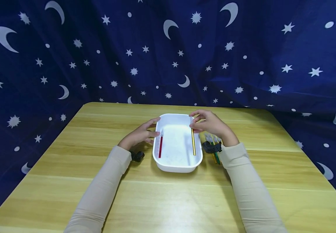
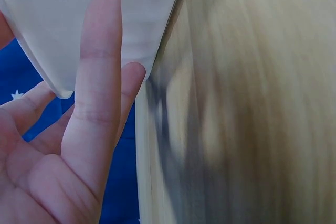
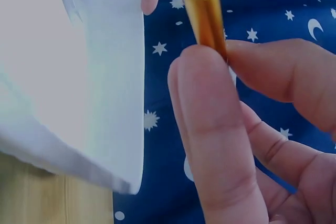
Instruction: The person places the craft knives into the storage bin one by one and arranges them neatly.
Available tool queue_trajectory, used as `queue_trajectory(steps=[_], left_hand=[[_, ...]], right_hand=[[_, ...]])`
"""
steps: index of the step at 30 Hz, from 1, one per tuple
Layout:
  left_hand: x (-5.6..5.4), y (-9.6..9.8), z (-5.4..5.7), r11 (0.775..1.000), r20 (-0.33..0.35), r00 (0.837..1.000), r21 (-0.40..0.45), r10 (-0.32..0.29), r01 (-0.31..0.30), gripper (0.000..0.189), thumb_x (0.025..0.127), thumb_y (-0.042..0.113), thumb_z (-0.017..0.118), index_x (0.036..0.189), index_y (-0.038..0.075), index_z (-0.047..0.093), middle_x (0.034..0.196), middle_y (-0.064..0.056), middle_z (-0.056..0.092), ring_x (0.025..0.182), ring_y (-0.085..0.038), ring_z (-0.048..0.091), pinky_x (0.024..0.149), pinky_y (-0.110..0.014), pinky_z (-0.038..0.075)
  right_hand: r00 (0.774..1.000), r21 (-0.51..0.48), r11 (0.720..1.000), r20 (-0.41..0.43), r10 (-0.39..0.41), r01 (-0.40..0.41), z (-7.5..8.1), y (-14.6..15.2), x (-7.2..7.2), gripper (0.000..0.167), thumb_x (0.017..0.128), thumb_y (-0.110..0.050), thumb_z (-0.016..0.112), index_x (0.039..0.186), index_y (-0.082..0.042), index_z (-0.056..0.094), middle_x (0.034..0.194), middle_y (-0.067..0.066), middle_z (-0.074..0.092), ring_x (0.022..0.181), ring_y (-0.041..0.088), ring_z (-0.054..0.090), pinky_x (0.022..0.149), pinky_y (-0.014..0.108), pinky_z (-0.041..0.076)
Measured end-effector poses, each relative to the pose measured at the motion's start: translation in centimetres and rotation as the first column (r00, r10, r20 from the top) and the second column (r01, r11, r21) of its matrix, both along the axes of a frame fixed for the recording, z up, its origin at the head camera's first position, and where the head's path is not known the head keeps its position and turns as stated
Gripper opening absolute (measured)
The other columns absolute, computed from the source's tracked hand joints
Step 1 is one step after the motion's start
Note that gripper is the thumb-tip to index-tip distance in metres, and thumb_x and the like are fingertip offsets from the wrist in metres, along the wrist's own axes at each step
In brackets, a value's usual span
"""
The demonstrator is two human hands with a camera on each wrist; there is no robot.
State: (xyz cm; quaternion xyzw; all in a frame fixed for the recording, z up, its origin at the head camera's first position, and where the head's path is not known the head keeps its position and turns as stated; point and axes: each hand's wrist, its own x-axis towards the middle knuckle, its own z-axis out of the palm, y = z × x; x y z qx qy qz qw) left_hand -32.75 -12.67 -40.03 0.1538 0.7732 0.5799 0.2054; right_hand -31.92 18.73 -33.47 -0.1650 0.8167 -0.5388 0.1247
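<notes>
A white rectangular tray stands on the table. My right hand, over its right rim, pinches the upper end of a gold pen-shaped tool, apparently a craft knife, between thumb and fingers. The tool slants down into the tray along the right wall. In the right wrist view the gold handle shows a textured band. A red craft knife with a clear cap lies along the tray's left side. My left hand rests at the left rim, its fingers spread and fairly straight beside the outer wall.
Several more gold and green tools with clear caps lie right of the tray, partly hidden under my right wrist and its black strap. The wooden table ends at a dark blue star-patterned curtain.
</notes>
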Motion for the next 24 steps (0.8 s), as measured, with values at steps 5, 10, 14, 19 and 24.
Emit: queue_trajectory(steps=[5, 10, 14, 19, 24], left_hand=[[-0.2, 0.0, -0.1, 1.0, 0.001, 1.0, 0.005, -0.004, 0.004, 0.079, 0.109, 0.009, 0.06, 0.175, 0.016, 0.017, 0.173, -0.024, 0.027, 0.134, -0.045, 0.059, 0.09, -0.043, 0.064], [-0.3, -0.1, -0.2, 1.0, 0.001, 1.0, 0.001, -0.006, 0.006, 0.08, 0.109, 0.009, 0.06, 0.175, 0.016, 0.017, 0.174, -0.023, 0.027, 0.136, -0.046, 0.057, 0.091, -0.044, 0.064], [-0.4, -0.1, -0.3, 1.0, 0.0, 1.0, 0.001, -0.011, 0.011, 0.079, 0.109, 0.009, 0.06, 0.175, 0.017, 0.017, 0.174, -0.023, 0.027, 0.138, -0.046, 0.056, 0.092, -0.045, 0.063], [-0.3, -0.1, -0.3, 1.0, 0.0, 1.0, 0.006, -0.015, 0.015, 0.079, 0.11, 0.009, 0.059, 0.175, 0.016, 0.016, 0.174, -0.024, 0.027, 0.138, -0.046, 0.055, 0.092, -0.045, 0.063], [-0.3, 0.0, -0.4, 1.0, -0.006, 1.0, 0.001, -0.012, 0.012, 0.079, 0.11, 0.009, 0.059, 0.175, 0.016, 0.016, 0.173, -0.024, 0.027, 0.139, -0.046, 0.055, 0.092, -0.044, 0.063]], right_hand=[[0.999, 0.011, 1.0, 0.031, 0.011, -0.011, 0.0, -0.7, -0.3, 0.05, 0.101, 0.006, 0.069, 0.147, 0.013, 0.05, 0.111, 0.019, 0.061, 0.083, 0.013, 0.073, 0.081, 0.032, 0.066], [0.999, 0.02, 1.0, 0.049, 0.018, -0.019, -0.2, -1.5, -0.7, 0.049, 0.1, 0.008, 0.069, 0.145, 0.015, 0.05, 0.106, 0.017, 0.061, 0.08, 0.014, 0.073, 0.081, 0.033, 0.066], [0.998, 0.01, 1.0, 0.057, 0.027, -0.027, -0.3, -2.2, -0.8, 0.05, 0.099, 0.009, 0.069, 0.145, 0.017, 0.049, 0.103, 0.015, 0.061, 0.079, 0.013, 0.073, 0.08, 0.032, 0.066], [0.997, 0.018, 1.0, 0.077, 0.022, -0.024, -0.4, -3.1, -0.9, 0.048, 0.099, 0.01, 0.069, 0.144, 0.015, 0.051, 0.101, 0.013, 0.061, 0.078, 0.014, 0.072, 0.084, 0.036, 0.066], [0.995, 0.012, 0.999, 0.098, 0.03, -0.031, -0.8, -3.8, -1.1, 0.051, 0.098, 0.011, 0.069, 0.145, 0.016, 0.049, 0.097, 0.011, 0.06, 0.079, 0.015, 0.072, 0.085, 0.038, 0.066]])
